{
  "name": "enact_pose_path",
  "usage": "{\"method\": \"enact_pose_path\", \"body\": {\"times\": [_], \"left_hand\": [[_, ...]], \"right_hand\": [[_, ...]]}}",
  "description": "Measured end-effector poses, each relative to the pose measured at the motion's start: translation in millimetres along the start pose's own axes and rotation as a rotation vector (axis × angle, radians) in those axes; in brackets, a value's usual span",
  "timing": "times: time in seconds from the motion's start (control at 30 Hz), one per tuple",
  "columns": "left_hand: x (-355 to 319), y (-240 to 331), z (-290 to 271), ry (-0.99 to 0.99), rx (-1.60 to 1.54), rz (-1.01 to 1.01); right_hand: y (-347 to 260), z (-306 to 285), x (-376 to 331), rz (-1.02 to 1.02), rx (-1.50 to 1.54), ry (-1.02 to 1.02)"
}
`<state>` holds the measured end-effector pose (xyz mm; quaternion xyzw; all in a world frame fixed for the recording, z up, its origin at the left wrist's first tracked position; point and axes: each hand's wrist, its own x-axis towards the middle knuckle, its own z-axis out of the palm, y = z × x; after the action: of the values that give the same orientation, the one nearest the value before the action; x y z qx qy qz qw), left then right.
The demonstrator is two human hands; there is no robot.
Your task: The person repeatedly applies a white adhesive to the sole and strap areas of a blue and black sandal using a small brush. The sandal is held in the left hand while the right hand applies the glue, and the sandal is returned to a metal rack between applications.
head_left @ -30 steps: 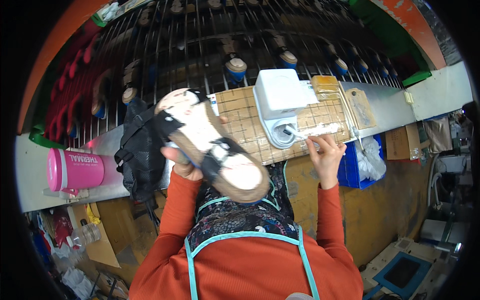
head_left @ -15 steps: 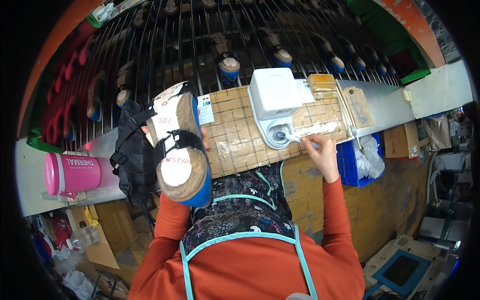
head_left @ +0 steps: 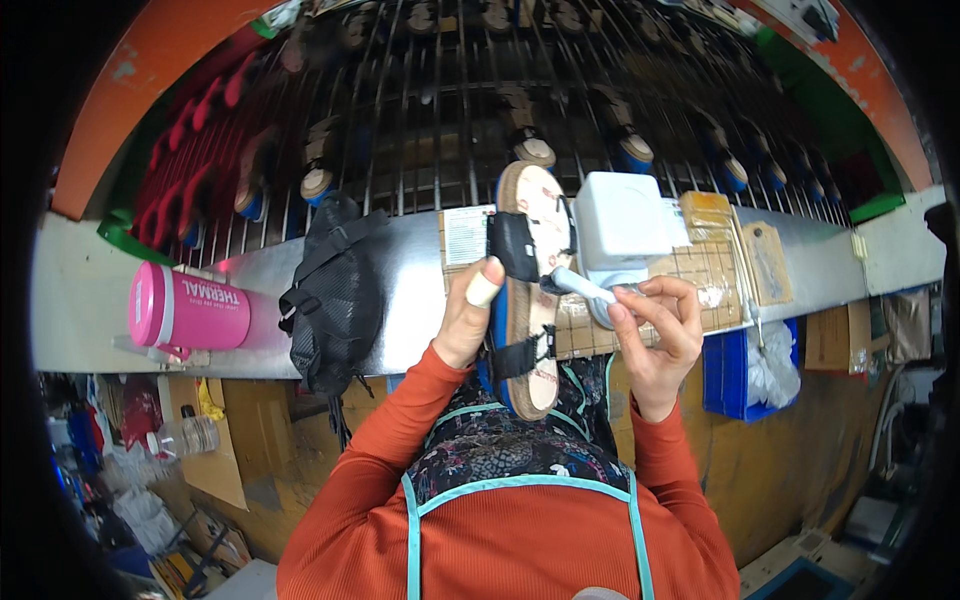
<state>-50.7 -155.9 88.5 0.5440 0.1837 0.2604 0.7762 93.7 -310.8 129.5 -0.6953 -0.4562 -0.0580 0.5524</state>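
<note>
My left hand (head_left: 466, 318) grips a sandal (head_left: 541, 388) by its side, with the thumb, wrapped in a pale yellow cover, along the edge. The sandal has a pale footbed, black straps, a cork-coloured edge and blue beneath; it stands toe away from me. Between thumb and fingers, my right hand (head_left: 660, 335) pinches a small brush (head_left: 585, 287) with a white handle. Its dark tip is at the inner side of the sandal, by the front strap; whether they touch I cannot tell. Behind the brush stands a white plastic container (head_left: 622, 218), its lower part partly hidden.
Several sandals lie on the rack of metal rods (head_left: 440, 120) ahead. A black mesh bag (head_left: 335, 295) and a pink jug (head_left: 195, 308) sit left on the metal table. To the right are a yellowish block (head_left: 706, 216) and a blue bin (head_left: 730, 375) with plastic bags.
The brush has come out of the white container's cup and over to the sandal. The sandal has moved right, nearer my right hand, and turned. The view has shifted too.
</note>
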Motion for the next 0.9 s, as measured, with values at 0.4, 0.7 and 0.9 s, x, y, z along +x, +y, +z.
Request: {"method": "enact_pose_path", "body": {"times": [0.4,0.7,0.9], "left_hand": [[-18,1,-10,0.114,0.300,0.112],[-19,-1,-21,0.100,0.363,0.207],[-17,8,-19,0.067,0.269,0.140]], "right_hand": [[-4,32,16,-0.013,-0.002,-0.017],[1,34,31,-0.132,0.002,-0.002],[7,28,34,-0.153,0.062,-0.084]]}}
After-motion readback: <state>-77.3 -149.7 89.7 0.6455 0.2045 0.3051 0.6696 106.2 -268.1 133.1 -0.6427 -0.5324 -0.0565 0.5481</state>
